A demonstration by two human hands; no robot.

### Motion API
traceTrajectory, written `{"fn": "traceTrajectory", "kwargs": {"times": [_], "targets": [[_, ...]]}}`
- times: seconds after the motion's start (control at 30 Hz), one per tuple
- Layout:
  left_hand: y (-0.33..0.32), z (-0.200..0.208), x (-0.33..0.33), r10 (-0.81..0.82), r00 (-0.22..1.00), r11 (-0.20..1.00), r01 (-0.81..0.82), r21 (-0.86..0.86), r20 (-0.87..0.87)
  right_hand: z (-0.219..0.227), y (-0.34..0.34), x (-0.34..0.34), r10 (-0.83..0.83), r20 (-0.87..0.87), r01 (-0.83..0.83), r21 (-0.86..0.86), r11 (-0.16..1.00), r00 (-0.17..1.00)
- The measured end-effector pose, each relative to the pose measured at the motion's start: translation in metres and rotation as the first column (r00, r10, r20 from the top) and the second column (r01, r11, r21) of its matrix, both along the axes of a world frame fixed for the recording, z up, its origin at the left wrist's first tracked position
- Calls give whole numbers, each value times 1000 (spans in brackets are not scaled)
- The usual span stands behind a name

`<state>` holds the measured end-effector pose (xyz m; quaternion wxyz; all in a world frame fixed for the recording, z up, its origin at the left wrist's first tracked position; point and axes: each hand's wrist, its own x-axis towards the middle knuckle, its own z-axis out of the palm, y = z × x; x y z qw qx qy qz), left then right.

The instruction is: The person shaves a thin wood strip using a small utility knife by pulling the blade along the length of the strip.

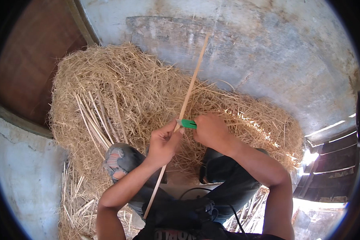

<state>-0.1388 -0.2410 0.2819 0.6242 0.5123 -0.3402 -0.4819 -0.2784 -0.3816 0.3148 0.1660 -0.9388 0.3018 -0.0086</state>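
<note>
In the head view, a pale strip (193, 82) is pinched by the left hand (162, 146), slanting past the straw heap's (104, 70) far edge. A green tool (189, 124) is gripped by the right hand (213, 131). The left hand could be nicked if the tool slipped. The tool's rear is hidden by the fist; its tip is hardly made out.

One left hand (164, 145), one right hand (212, 131), one long strip (194, 78), one green tool (189, 124).
Two bent legs show, the left leg (129, 161) and the right leg (232, 194); one straw heap (128, 76) and one brown panel (36, 68) are counted too. The loose strips (93, 122) on the straw number at least four, overlapping too much for an exact count; the stalks (82, 208) at lower left are too many to count. Whether the dark cable (238, 219) is one or two cannot be told.
</note>
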Motion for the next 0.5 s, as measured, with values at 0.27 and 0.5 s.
{"fn": "traceTrajectory", "kwargs": {"times": [0.27, 0.5], "targets": [[20, -1, -6, -115, 987, 991, 105, 88, 114, -14, -106, -12, -373, 170, 379, -6, 925, 912], [36, -12, -15, -403, 877, 911, 413, 18, 262, -47, -238, -147, -750, 303, 804, -122, 582, 588]]}}
